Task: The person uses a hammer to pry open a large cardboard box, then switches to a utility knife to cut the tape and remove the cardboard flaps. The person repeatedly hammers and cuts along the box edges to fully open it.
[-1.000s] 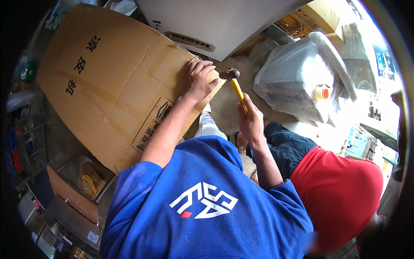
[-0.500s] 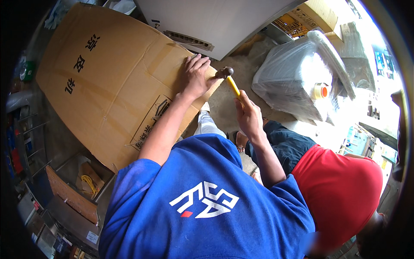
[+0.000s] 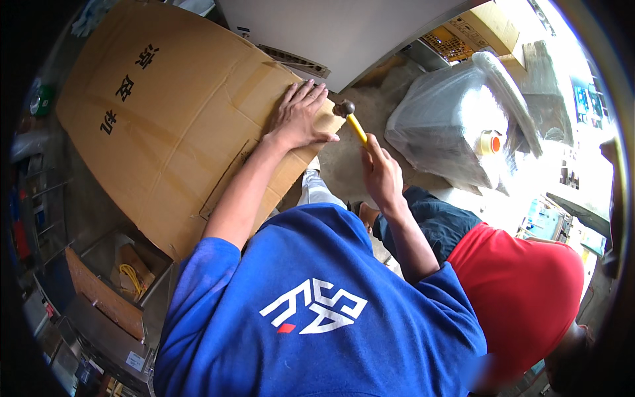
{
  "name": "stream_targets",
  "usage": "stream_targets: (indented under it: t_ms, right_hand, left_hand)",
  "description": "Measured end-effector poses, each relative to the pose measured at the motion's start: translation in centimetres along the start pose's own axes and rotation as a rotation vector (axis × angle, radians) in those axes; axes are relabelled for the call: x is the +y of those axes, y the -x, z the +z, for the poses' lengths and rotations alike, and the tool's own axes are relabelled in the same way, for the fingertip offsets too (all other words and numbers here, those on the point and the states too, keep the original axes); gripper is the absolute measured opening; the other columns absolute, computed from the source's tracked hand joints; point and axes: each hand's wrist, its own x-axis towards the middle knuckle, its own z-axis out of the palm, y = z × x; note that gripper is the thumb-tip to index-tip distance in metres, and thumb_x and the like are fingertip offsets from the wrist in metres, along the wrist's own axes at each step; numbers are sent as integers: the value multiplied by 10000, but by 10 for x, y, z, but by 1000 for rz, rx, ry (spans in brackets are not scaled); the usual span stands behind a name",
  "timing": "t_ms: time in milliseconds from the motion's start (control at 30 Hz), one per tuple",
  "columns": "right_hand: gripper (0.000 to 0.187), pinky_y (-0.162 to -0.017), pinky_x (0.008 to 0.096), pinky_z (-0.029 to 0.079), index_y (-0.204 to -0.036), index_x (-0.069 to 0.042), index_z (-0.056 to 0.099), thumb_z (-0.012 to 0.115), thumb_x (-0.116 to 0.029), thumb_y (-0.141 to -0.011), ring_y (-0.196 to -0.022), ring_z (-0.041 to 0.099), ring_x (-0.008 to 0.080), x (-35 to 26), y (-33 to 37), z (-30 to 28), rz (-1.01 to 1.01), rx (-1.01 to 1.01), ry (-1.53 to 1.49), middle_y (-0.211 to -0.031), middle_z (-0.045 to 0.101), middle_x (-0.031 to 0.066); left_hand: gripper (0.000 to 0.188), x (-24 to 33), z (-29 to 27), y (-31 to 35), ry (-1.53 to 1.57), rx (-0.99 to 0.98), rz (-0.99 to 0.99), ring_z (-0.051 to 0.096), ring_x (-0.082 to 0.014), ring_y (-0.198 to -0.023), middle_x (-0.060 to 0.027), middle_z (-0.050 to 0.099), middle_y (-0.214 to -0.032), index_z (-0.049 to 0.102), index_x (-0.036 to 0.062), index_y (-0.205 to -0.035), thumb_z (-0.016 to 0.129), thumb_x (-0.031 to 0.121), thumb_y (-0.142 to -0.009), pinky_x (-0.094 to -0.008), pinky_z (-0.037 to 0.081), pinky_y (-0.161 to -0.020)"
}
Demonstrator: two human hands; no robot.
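Observation:
A large brown cardboard sheet [image 3: 192,126] with dark printed marks slants across the left and middle. My left hand [image 3: 299,118] lies on it near its right end, fingers spread toward the far edge and thumb out at the right. My right hand [image 3: 382,173] is wrapped round the yellow handle of a hammer [image 3: 358,130]. The hammer's dark, rounded head is at the right end of the cardboard; whether it touches the edge I cannot tell. What lies under the cardboard is hidden.
A grey-white panel [image 3: 331,33] stands beyond the cardboard. Right of the hammer is a plastic-wrapped bulky object [image 3: 443,119] with an orange-red round fitting. Close on my right, a person in a red shirt [image 3: 516,291] bends over. Metal frames and a wooden board [image 3: 106,294] are at the lower left.
My left hand has turned and spread flatter on the cardboard, its thumb moving down away from the hammer head. The hammer stays almost in place, still in my right hand.

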Motion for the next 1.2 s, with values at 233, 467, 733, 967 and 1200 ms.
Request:
stream_targets:
  t_ms: [233,467,733,967,1200]
  right_hand:
    - [406,-625,442,552,-1379,-88,568,661,-111,-984,-731,690,394,0,0,-1,-197,321,-161,-897,693,203]
    - [402,-677,432,560,-1387,-71,567,642,-89,-992,-789,710,394,11,4,18,10,56,-209,-966,706,235]
    - [328,-656,443,535,-1330,-80,593,626,-105,-1005,-734,684,403,-8,11,10,65,251,-349,-905,677,259]
    - [322,-684,487,532,-1320,-79,571,625,-154,-1011,-828,675,474,-9,-7,-12,80,49,-238,-912,678,279]
    - [361,-703,475,557,-1355,-64,567,629,-146,-1008,-863,708,441,22,9,24,47,126,-248,-916,698,260]
  left_hand:
    - [1216,-2,-1,-3,-40,-34,-12,314,-312,-1523,-124,432,-1599,444,29,-1530,675,860,-673,-498,175,-1273]
    - [1219,3,-3,1,-15,-50,-26,307,-285,-1529,-124,444,-1591,448,16,-1525,721,825,-655,-475,175,-1280]
    - [1192,0,-6,-3,-37,-68,-22,288,-298,-1537,-116,422,-1606,443,26,-1531,723,811,-679,-488,173,-1277]
    - [1207,5,-6,3,-44,-92,-50,293,-289,-1535,-122,430,-1601,419,-1,-1539,753,775,-676,-479,163,-1281]
    - [1208,7,-8,-2,-28,-109,-41,274,-276,-1544,-117,409,-1615,409,7,-1546,765,764,-675,-462,156,-1287]
